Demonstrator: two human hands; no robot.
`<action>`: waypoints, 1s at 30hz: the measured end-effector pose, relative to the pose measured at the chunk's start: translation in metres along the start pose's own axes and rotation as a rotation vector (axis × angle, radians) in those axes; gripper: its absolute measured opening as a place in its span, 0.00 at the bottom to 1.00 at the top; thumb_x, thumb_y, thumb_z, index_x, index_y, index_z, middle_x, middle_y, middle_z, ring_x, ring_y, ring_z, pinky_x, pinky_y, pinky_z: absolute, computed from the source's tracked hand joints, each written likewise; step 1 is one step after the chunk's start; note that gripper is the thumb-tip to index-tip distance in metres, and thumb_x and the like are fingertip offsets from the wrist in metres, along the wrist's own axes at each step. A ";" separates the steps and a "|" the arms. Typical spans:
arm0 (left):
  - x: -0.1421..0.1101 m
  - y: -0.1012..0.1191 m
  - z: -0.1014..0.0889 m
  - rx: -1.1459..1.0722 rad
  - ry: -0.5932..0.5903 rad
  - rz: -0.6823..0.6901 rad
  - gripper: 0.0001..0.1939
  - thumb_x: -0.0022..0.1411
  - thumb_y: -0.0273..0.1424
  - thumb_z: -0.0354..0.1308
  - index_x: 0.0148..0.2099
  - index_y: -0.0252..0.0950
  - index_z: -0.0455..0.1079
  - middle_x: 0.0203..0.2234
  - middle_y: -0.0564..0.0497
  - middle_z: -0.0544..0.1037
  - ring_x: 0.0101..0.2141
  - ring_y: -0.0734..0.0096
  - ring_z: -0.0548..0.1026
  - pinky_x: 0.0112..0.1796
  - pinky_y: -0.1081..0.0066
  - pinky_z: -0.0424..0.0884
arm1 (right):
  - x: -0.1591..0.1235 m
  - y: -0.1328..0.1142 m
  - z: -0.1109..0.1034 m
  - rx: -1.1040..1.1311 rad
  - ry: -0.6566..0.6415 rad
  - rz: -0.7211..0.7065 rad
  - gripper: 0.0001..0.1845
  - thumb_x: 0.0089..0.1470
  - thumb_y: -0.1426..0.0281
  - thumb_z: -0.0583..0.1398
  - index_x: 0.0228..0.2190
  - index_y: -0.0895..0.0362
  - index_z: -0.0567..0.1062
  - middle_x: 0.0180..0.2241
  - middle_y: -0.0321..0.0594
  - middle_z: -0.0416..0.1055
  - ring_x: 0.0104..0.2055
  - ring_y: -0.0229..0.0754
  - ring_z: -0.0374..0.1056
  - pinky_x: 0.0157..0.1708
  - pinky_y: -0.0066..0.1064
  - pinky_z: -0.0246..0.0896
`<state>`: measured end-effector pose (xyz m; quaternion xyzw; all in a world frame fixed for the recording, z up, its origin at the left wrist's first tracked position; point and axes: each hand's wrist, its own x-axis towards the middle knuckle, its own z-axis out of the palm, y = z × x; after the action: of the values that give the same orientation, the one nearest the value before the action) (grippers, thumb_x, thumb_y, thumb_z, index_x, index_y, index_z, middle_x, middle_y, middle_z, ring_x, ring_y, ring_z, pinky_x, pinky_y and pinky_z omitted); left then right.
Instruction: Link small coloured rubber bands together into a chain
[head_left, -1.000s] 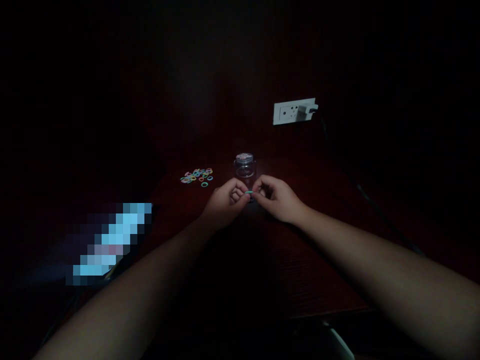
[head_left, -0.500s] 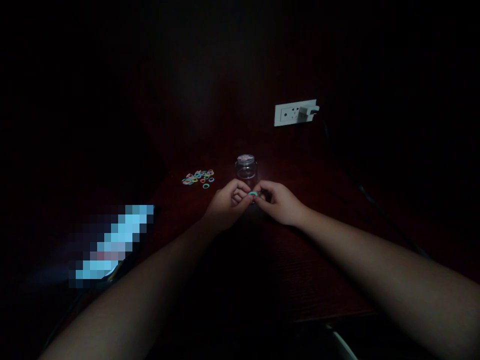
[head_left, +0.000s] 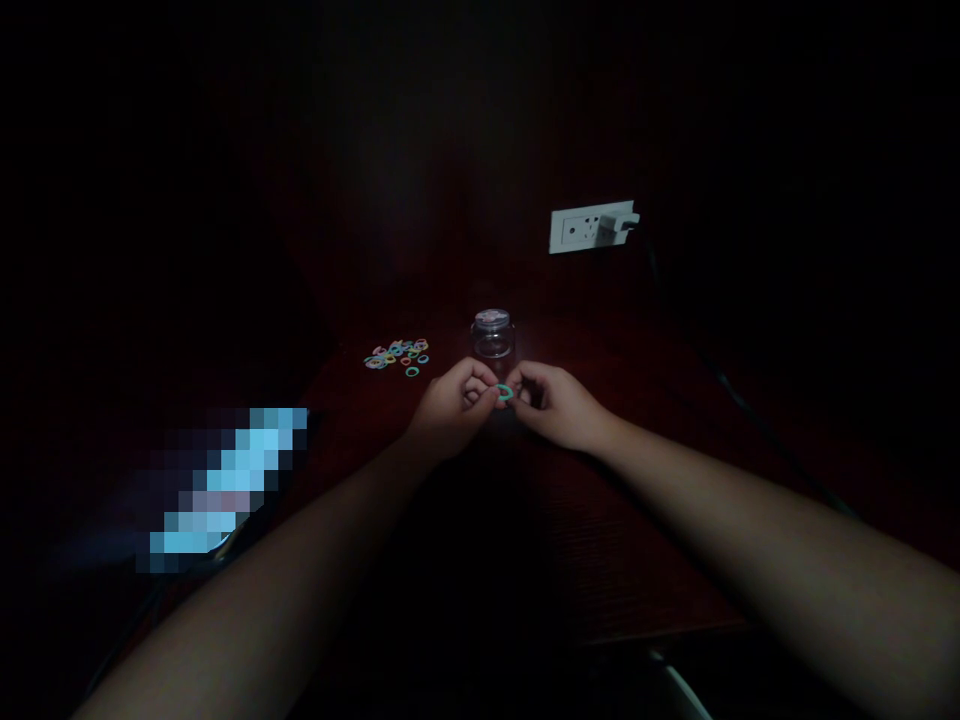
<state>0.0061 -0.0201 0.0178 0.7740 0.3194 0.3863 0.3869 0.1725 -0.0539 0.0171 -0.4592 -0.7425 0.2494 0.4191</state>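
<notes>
A small green elastic hair tie (head_left: 505, 393) is pinched between my two hands, in the middle of the view. My left hand (head_left: 459, 402) grips its left side with thumb and forefinger, the other fingers curled. On its right side, the fingertips of my right hand (head_left: 553, 402) are closed on the band. Just behind my hands stands a clear jar (head_left: 493, 338) with a patterned lid on it. Off to the left of the jar lies a loose pile of coloured hair ties (head_left: 394, 354), with a green one a little apart at the near side.
The dark red wooden table (head_left: 637, 540) runs beneath my arms, its front edge low in view. On the wall behind is a white socket (head_left: 592, 228) with a plugged-in charger. A bright pixelated screen (head_left: 232, 490) is at the left. A dark cable (head_left: 780, 440) runs along the right.
The green hair tie has turned between my fingers and now shows as a more open loop, slightly further left. My hands have barely moved. The jar and pile are unchanged.
</notes>
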 end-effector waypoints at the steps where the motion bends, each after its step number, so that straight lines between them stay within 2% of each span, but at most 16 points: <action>1: 0.000 0.000 0.000 -0.004 -0.002 -0.005 0.07 0.56 0.32 0.53 0.36 0.35 0.62 0.26 0.51 0.75 0.25 0.77 0.71 0.24 0.78 0.62 | 0.000 0.000 0.000 -0.003 0.003 -0.005 0.04 0.45 0.73 0.56 0.28 0.59 0.68 0.21 0.33 0.63 0.22 0.31 0.57 0.21 0.24 0.50; 7: 0.000 0.000 0.000 -0.014 -0.002 -0.010 0.08 0.56 0.32 0.54 0.37 0.34 0.62 0.25 0.52 0.75 0.23 0.78 0.71 0.23 0.79 0.61 | 0.000 -0.001 0.000 -0.009 0.005 -0.003 0.05 0.47 0.70 0.56 0.27 0.60 0.69 0.21 0.34 0.64 0.22 0.31 0.56 0.21 0.24 0.49; 12: 0.000 -0.001 0.000 0.004 -0.003 -0.006 0.09 0.56 0.32 0.53 0.40 0.35 0.63 0.25 0.52 0.75 0.24 0.78 0.71 0.24 0.79 0.62 | -0.001 -0.003 0.000 0.009 -0.001 -0.002 0.04 0.45 0.74 0.55 0.28 0.60 0.68 0.21 0.33 0.63 0.21 0.31 0.56 0.21 0.23 0.49; 23: 0.000 0.000 0.000 0.038 -0.002 -0.019 0.08 0.56 0.33 0.53 0.35 0.33 0.64 0.25 0.50 0.75 0.22 0.79 0.69 0.23 0.78 0.61 | -0.001 -0.003 0.000 0.006 0.014 0.003 0.03 0.45 0.74 0.56 0.27 0.60 0.68 0.21 0.33 0.63 0.22 0.31 0.56 0.21 0.24 0.49; 30: -0.001 -0.001 0.000 0.010 -0.089 -0.012 0.07 0.55 0.32 0.53 0.35 0.33 0.63 0.24 0.52 0.73 0.21 0.81 0.65 0.21 0.80 0.58 | -0.001 -0.005 -0.001 0.007 0.027 0.010 0.04 0.47 0.70 0.56 0.26 0.59 0.68 0.20 0.33 0.63 0.20 0.31 0.55 0.20 0.24 0.48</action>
<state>0.0055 -0.0206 0.0158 0.7906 0.3084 0.3473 0.3990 0.1715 -0.0571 0.0206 -0.4648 -0.7335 0.2478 0.4295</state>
